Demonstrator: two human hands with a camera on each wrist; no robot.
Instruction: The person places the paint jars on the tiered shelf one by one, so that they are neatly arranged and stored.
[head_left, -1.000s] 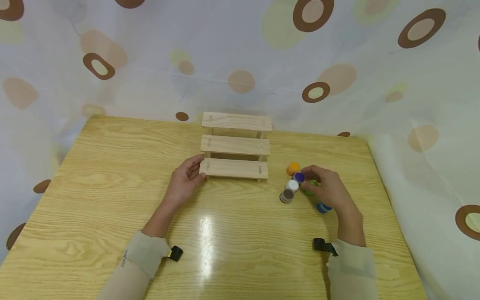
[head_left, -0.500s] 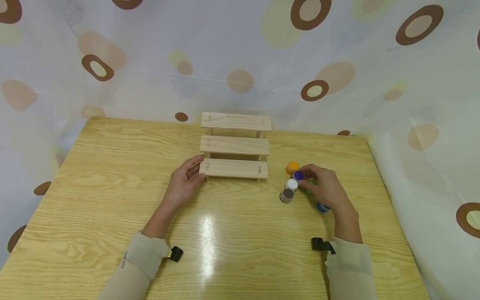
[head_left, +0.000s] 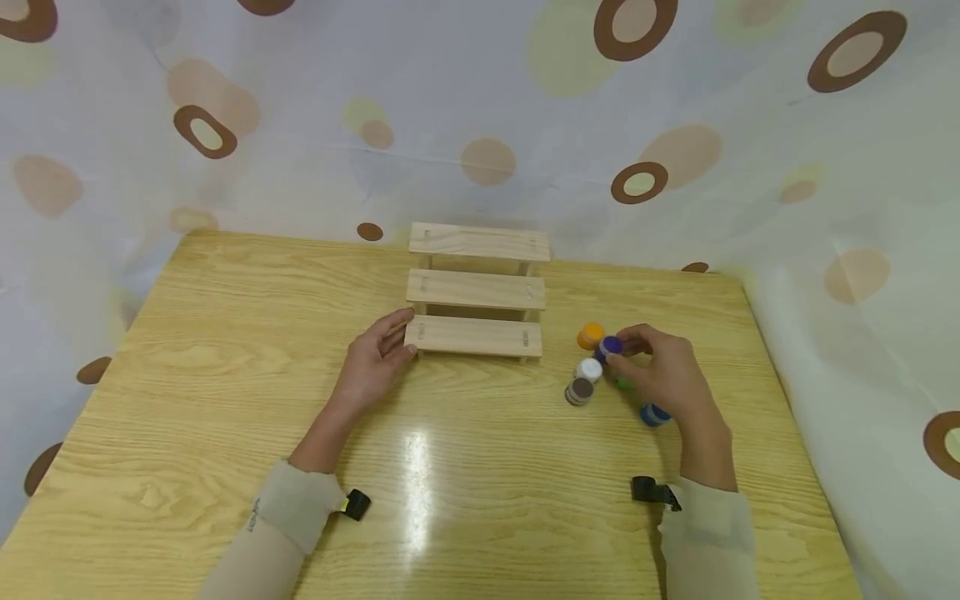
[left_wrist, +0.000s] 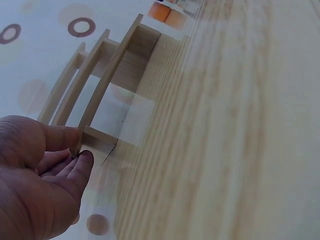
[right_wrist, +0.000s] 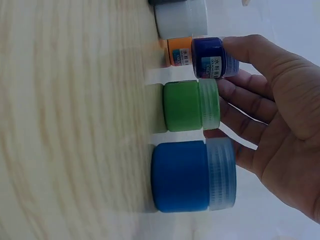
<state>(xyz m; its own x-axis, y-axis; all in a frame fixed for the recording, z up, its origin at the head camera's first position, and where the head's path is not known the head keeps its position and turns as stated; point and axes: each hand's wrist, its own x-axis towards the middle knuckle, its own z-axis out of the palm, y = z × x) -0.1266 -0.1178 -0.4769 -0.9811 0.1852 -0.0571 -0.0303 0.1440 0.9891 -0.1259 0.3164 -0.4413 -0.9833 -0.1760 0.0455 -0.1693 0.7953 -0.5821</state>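
A three-step wooden stand (head_left: 472, 335) stands at the back middle of the table. My left hand (head_left: 367, 367) grips the left end of its lowest step, thumb on the near side; the left wrist view shows the fingertips (left_wrist: 86, 159) at that board's end. On the right, my right hand (head_left: 672, 379) pinches a dark purple paint jar (right_wrist: 207, 57) by its lid, raised off the table in the right wrist view. Just below it are a green paint jar (right_wrist: 182, 106), partly hidden by the hand in the head view, and a blue paint jar (right_wrist: 180, 177).
Left of the right hand stand an orange jar (head_left: 591, 336), a white jar (head_left: 588, 370) and a dark brown jar (head_left: 579, 391), close together. A patterned sheet (head_left: 487, 100) hangs behind the table (head_left: 487, 467) and along its right side.
The purple paint jar has come up off the table in my right hand, away from the white jar. My left hand stays on the stand. The head view has shifted slightly.
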